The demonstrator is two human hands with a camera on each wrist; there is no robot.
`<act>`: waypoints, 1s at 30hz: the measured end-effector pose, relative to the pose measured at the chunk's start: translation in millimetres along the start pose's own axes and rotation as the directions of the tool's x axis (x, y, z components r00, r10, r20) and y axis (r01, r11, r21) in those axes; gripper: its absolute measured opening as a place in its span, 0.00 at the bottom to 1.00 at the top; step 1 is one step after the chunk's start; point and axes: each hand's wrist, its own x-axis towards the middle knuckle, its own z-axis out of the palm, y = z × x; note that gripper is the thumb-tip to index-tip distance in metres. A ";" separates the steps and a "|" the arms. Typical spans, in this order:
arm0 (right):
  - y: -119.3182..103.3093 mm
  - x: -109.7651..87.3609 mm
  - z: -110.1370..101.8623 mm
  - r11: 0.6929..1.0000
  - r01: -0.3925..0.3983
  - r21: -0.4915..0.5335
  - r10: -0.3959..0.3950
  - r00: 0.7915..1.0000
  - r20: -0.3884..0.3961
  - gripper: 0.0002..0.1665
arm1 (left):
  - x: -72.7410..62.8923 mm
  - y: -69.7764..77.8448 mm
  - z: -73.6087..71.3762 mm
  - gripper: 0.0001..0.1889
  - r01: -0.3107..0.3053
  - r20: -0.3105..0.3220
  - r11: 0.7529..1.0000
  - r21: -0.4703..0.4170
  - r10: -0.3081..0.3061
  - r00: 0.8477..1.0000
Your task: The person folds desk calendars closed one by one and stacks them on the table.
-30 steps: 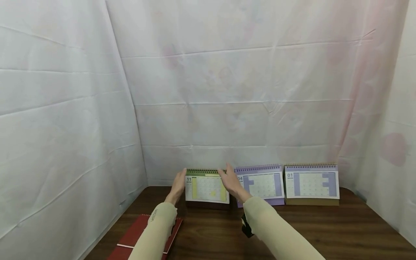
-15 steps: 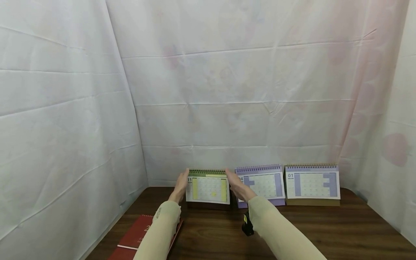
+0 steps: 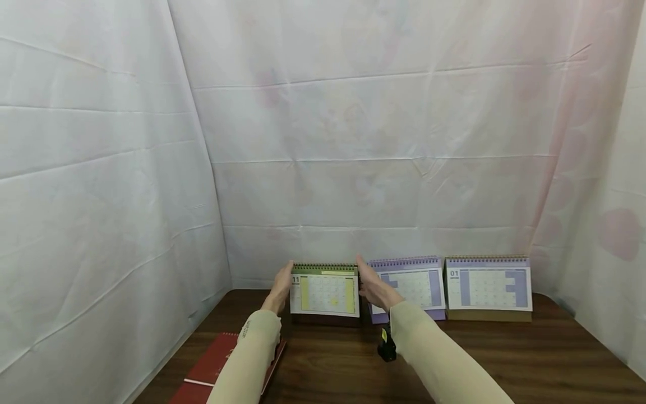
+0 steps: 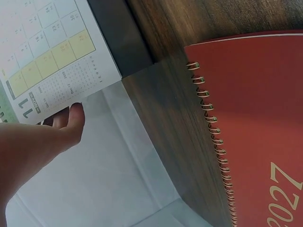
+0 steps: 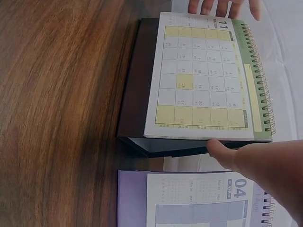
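A desk calendar (image 3: 325, 294) with a green top strip, yellow columns and the number 11 stands upright on a dark base. My left hand (image 3: 279, 288) is at its left edge, thumb up near the spiral binding; in the left wrist view part of the fingers is hidden behind the page. At the opposite edge is my right hand (image 3: 375, 286), its thumb (image 5: 222, 153) by the calendar's side in the right wrist view, its other fingers out of sight there. Neither hand is curled round the calendar. Close beside the right hand stands a purple desk calendar (image 3: 414, 286) marked 04.
Farther right is a third calendar (image 3: 488, 289), marked 01, on a tan base. A red spiral-bound 2027 book (image 4: 255, 109) lies at the front left of the dark wooden table (image 3: 323, 365), partly under the left sleeve. White cloth (image 3: 323, 191) hangs behind.
My right hand has moved from in front of the green calendar's upper right corner to its right side. The left hand stays at the left edge. The other calendars have not moved.
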 end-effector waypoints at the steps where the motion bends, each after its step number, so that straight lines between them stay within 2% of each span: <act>1: -0.4 -0.1 -0.2 1.000 0.003 -0.009 -0.003 1.000 0.000 0.45 | 0.0 0.6 0.2 0.39 0.006 -0.002 1.000 -0.009 -0.006 1.000; 11: -0.3 -1.1 -3.1 0.999 -0.005 -0.045 0.006 1.000 0.011 0.48 | -3.0 1.7 0.0 0.39 0.042 -0.021 0.998 -0.051 -0.043 0.999; 22: -6.2 -2.3 -6.2 1.000 0.002 0.014 -0.003 1.000 0.024 0.49 | -2.7 4.6 -0.3 0.38 0.060 -0.001 0.994 -0.092 -0.060 0.998; 30: -9.8 -1.5 -8.3 0.998 0.028 0.051 -0.030 0.999 0.042 0.49 | -3.5 11.3 -1.3 0.38 0.056 -0.015 0.990 -0.131 -0.058 0.998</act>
